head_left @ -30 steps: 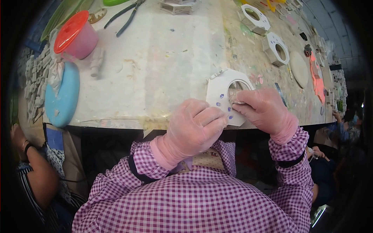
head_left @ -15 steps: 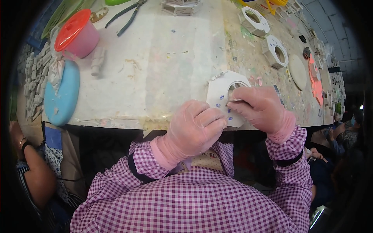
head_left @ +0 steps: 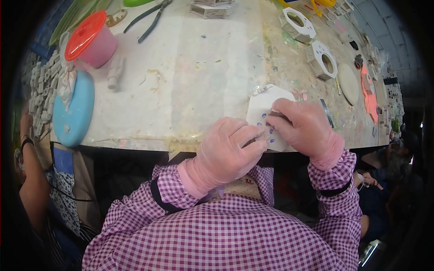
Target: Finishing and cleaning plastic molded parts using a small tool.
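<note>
A white hexagonal piece with small blue dots and a round hole lies at the near edge of the table. My left hand, in a pink glove, grips its lower left edge. My right hand, also gloved, rests on top of it, fingers pinched around a thin tool whose tip touches the white face. Both hands cover most of the hole.
Two more white hexagonal pieces sit further back right. A pink tub with a red lid, a blue disc, pliers and grey small parts lie at left. Another person's arm is at the lower left.
My right hand has shifted left over the white piece, now covering its hole. My left hand stays on the piece's near edge.
</note>
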### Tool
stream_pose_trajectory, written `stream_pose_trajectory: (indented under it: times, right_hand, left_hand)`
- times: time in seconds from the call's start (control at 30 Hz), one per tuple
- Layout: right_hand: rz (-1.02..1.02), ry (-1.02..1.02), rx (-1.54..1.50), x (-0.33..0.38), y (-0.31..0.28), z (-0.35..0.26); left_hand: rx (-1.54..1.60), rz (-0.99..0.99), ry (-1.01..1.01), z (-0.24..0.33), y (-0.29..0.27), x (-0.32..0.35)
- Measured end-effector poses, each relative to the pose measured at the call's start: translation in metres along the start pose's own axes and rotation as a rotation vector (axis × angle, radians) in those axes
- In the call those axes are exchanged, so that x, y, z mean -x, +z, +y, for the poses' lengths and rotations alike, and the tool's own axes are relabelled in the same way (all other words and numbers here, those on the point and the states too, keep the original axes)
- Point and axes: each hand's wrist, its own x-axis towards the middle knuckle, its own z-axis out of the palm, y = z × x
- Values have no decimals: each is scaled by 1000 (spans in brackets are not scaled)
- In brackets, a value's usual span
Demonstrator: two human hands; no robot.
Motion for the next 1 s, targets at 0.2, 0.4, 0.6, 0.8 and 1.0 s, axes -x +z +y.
stream_pose_trajectory:
  times: [0.2,0.4,0.6,0.8,1.0]
  right_hand:
    - [111,154,-29,-1,-2,-9]
    - [75,118,64,-4,4,-14]
    - [115,93,66,1,2,-16]
    - [173,196,115,-2,4,-12]
    - [139,133,64,6,7,-7]
  left_hand:
    - [-5,-1,4,0,1,0]
    - [-2,-12,12,0,1,0]
    - [-10,-14,6,0,0,0]
    - [-9,-9,7,1,0,0]
    - [-16,-15,13,0,0,-1]
